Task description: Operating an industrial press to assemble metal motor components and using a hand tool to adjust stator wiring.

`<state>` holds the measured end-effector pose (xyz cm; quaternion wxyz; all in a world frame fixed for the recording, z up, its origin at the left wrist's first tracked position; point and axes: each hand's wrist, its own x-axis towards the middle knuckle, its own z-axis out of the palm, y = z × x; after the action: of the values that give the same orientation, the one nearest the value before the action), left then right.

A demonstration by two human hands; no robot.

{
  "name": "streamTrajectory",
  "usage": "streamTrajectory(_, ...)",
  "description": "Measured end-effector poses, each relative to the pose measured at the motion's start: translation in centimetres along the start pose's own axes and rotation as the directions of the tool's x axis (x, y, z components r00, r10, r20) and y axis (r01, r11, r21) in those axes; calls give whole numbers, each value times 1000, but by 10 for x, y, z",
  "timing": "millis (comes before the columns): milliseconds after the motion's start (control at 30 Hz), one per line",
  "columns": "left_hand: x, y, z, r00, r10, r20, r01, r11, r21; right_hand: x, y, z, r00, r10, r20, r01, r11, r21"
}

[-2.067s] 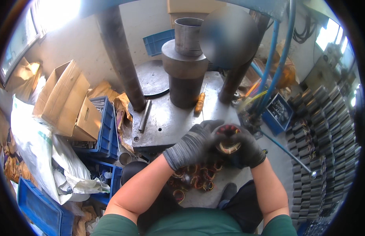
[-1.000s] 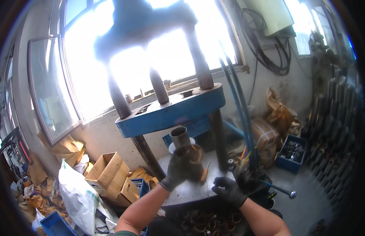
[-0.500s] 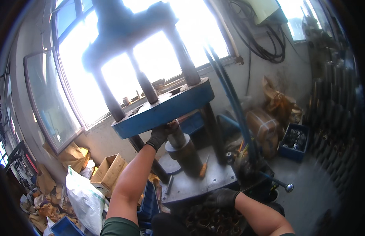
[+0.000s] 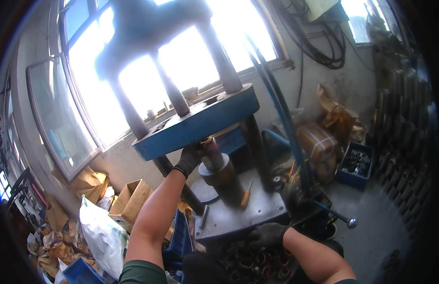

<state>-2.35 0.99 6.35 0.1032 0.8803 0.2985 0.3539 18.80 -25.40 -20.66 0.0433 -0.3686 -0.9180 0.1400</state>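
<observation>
My left hand [image 4: 190, 158], in a dark glove, reaches up under the thick blue plate [image 4: 198, 124] of a press. It is closed at the side of a brownish metal sleeve [image 4: 212, 155] on the upright steel ram [image 4: 215, 169]; its far fingers are hidden. Rough copper-coloured bits [image 4: 206, 141] show at the sleeve's top, close beneath the plate. My right hand [image 4: 269, 235], gloved too, is held low by the front edge of the metal base [image 4: 238, 218]. Its fingers look loosely stretched over a heap of metal rings [image 4: 259, 262], and nothing shows in them.
An orange-handled screwdriver [image 4: 246, 196] and a short metal rod [image 4: 204, 217] lie on the base. At its right juts a ball-ended lever [image 4: 340, 217]. A cardboard box [image 4: 130, 201], a white sack [image 4: 101, 232] and blue bins [image 4: 179, 239] stand left. Stacked metal tubes [image 4: 394, 142] fill the right.
The view has shifted slightly. My left hand stays by the sleeve below the plate, and the sleeve shows a little more. My right hand has barely moved over the rings.
</observation>
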Motion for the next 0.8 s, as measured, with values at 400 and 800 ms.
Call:
streamTrajectory(400,2,10,-3,996,-51,74,43,994,99,-16,-31,-37,969,231,87,-246,929,276)
streamTrajectory(800,-27,36,-16,1000,-25,-10,25,995,97,-31,-63,-77,921,339,192,-388,851,355)
